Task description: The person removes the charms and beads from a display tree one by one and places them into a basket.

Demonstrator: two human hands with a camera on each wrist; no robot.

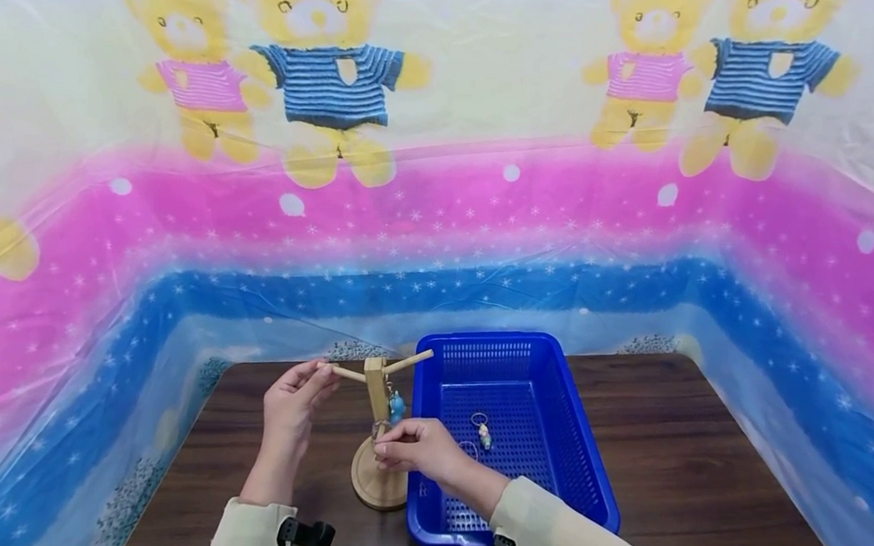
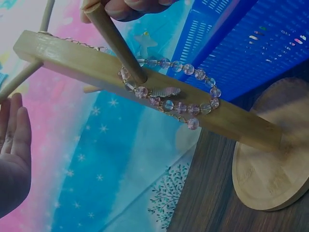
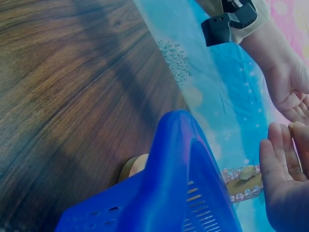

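Note:
A wooden peg stand point(image 1: 375, 394) rises from a round base point(image 1: 374, 488) on the table. My left hand point(image 1: 291, 406) pinches the tip of its upper left peg point(image 1: 348, 374). Lower down, my right hand point(image 1: 415, 447) has its fingertips on the end of a front peg point(image 2: 113, 41). On that peg hangs a bracelet point(image 2: 199, 74) of clear pink beads with a small pale charm point(image 2: 165, 92), lying against the post. A blue charm point(image 1: 397, 406) dangles beside the post under the right upper peg point(image 1: 411, 362).
Right of the stand is a blue plastic basket point(image 1: 593, 458) with slotted walls. Inside it lies a key ring with a pastel charm point(image 1: 484, 434), near another ring partly covered by my right hand. A printed bear cloth point(image 1: 441, 198) surrounds the dark wooden table point(image 1: 710, 473).

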